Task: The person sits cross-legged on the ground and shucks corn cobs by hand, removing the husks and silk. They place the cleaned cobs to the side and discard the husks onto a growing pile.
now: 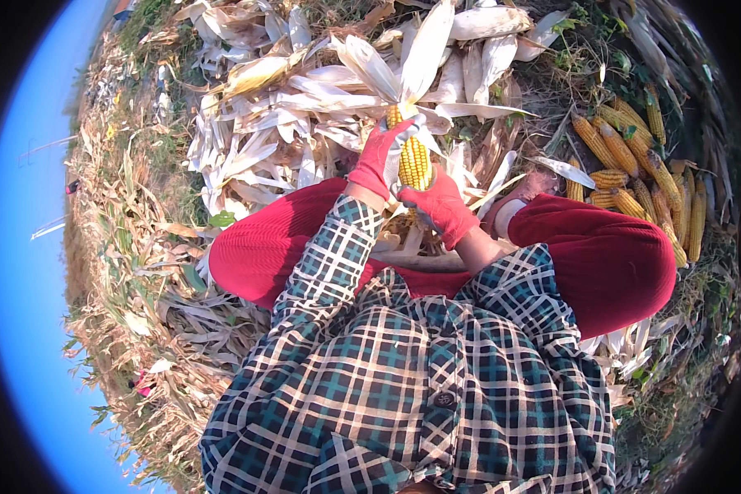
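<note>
A yellow corn cob (415, 162) is held upright in front of my crossed legs, its kernels bare along most of its length. Pale dry husk leaves (429, 55) spread outward from its far end, still joined there. My left hand (380, 154), in a red and grey work glove, grips the cob's upper part from the left. Around its lower end closes my right hand (443, 207) in a matching glove. The fingers partly hide the cob on both sides.
A heap of husked corn cobs (642, 167) lies on the ground beyond my right knee. Whitish dry husks (253, 129) cover the ground ahead and to the left. Dry corn stalks (142, 296) lie at far left. My red-trousered knees (605, 259) flank the work area.
</note>
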Demonstrator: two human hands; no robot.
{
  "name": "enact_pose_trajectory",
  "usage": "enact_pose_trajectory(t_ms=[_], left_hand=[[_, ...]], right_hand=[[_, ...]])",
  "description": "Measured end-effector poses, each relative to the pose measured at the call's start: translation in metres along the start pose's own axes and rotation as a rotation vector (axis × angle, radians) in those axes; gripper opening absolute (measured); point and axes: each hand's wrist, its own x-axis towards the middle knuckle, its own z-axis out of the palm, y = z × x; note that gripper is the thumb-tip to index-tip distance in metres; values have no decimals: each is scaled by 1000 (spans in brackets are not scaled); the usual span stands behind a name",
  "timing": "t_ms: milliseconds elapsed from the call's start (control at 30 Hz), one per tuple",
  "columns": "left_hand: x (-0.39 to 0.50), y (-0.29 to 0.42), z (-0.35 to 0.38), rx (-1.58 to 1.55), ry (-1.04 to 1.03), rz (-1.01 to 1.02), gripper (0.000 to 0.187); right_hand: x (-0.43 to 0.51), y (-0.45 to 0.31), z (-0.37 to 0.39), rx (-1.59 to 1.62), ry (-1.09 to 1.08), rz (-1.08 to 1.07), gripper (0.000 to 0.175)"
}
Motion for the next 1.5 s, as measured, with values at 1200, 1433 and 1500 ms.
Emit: enact_pose_trajectory(t_ms=[1200,1433,1500], left_hand=[[-24,-25,6,747,-293,96,49],[-16,-22,-17,-277,-256,-255,34],[-9,-23,-21,-233,-251,-265,33]], right_hand=[[38,-43,-90,1272,224,-258,36],[40,-40,-112,995,641,-376,52],[43,-34,-101,943,592,-305,37]])
